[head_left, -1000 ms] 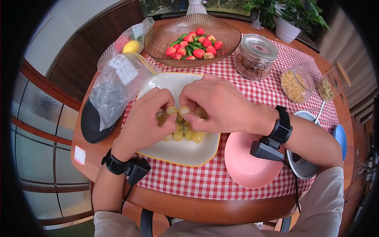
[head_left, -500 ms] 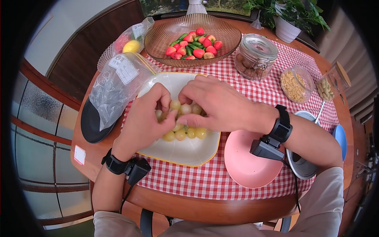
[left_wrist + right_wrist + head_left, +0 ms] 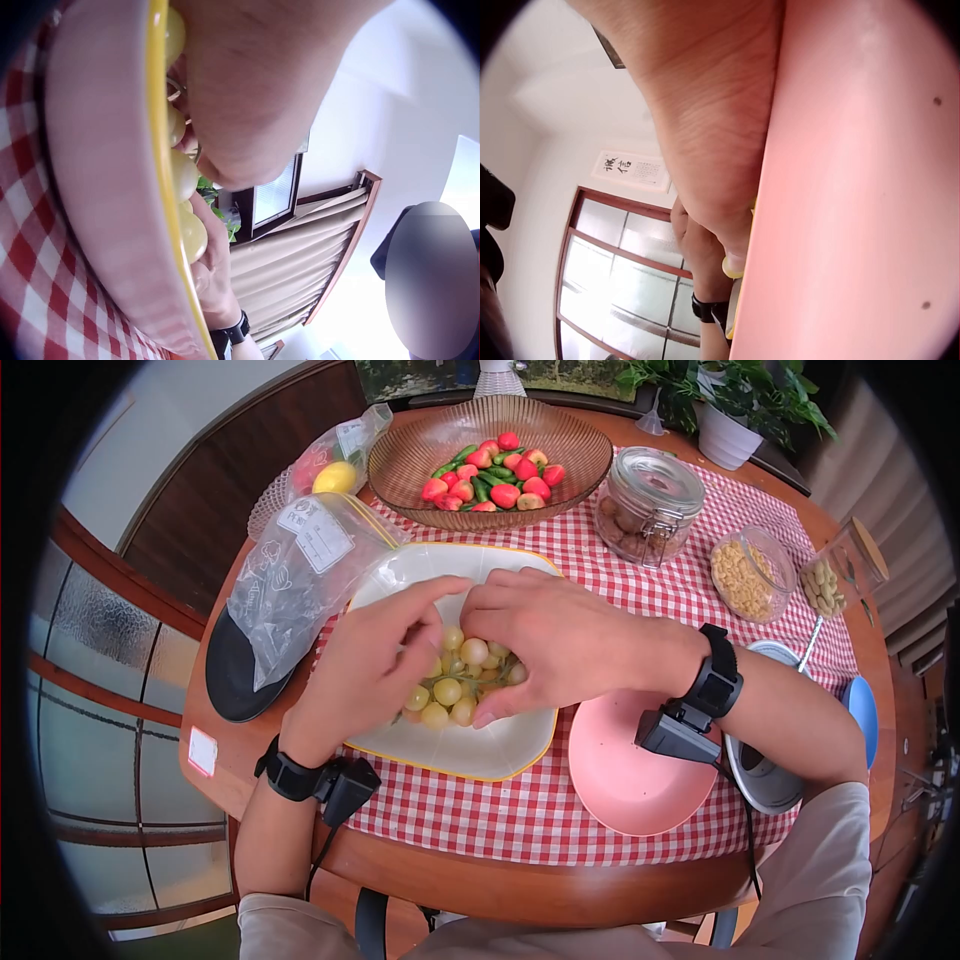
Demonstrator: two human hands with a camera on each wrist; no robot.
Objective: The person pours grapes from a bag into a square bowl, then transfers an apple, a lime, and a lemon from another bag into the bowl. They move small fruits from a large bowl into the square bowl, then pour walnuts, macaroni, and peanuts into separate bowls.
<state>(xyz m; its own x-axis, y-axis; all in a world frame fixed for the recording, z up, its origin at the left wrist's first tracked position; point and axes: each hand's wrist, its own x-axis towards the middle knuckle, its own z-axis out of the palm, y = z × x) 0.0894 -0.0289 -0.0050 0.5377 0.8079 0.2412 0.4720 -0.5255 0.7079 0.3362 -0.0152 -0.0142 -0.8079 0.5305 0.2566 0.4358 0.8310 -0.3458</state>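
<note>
A bunch of pale green grapes (image 3: 447,688) with thin green stems lies in a white dish (image 3: 490,752) with a yellow rim. My right hand (image 3: 560,635) holds the bunch from the right, thumb at its near side and curled fingers at its far side. Over the left side of the bunch is my left hand (image 3: 372,650), index finger stretched toward the right hand and thumb beside the grapes. Its lower fingers are partly hidden. In the left wrist view, several grapes (image 3: 191,234) show just above the dish's rim (image 3: 161,142).
A pink plate (image 3: 640,790) sits right of the dish. A clear plastic bag (image 3: 290,585) lies over a black plate (image 3: 238,680) at left. Behind stand a brown glass bowl (image 3: 400,470) of small red fruit and green vegetables, and a clip-lid jar (image 3: 650,510).
The hands were pinching close together at the grapes; now the left index has straightened and its thumb has moved back. The right hand has spread around the bunch, baring more grapes and stems.
</note>
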